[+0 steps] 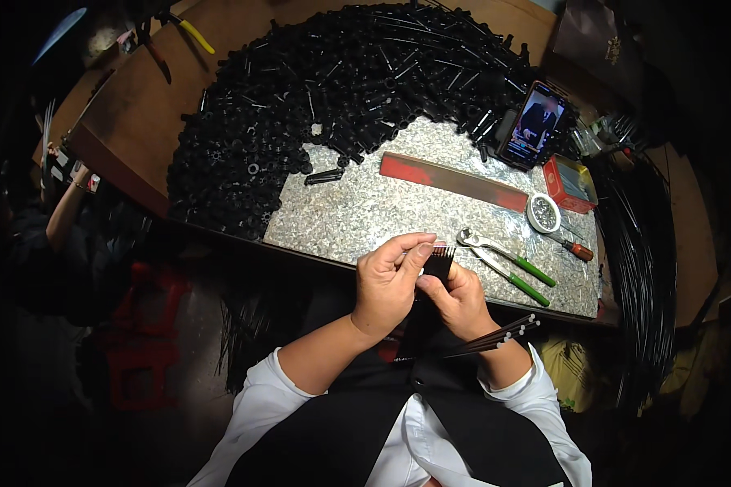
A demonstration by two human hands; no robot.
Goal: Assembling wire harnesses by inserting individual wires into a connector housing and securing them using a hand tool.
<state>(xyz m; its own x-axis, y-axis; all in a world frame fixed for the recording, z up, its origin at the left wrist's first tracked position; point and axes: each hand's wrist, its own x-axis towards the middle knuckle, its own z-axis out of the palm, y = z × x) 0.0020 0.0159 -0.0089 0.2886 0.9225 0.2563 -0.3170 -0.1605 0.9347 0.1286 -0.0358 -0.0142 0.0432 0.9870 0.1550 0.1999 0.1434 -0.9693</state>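
Observation:
Close to the table's front edge, my two hands meet around a row of thin dark rods (440, 261), whose light-coloured ends line up side by side. My left hand (392, 276) pinches at the upper end of the row with thumb and fingertips; a small pale bit shows by the thumb, too small to name. My right hand (459, 302) is closed round the row from the other side, thumb toward the left hand. Dark rods with pale round tips (512, 331) stick out over my right forearm; whether they belong to the held row is hidden.
A big heap of black tubular parts (333, 89) covers the back and left of the speckled tabletop (333, 215). Green-handled pincers (508, 268), a flat bar (455, 183), a bowl of small metal pieces (543, 213), a screwdriver (573, 246) and a phone (533, 123) lie ahead.

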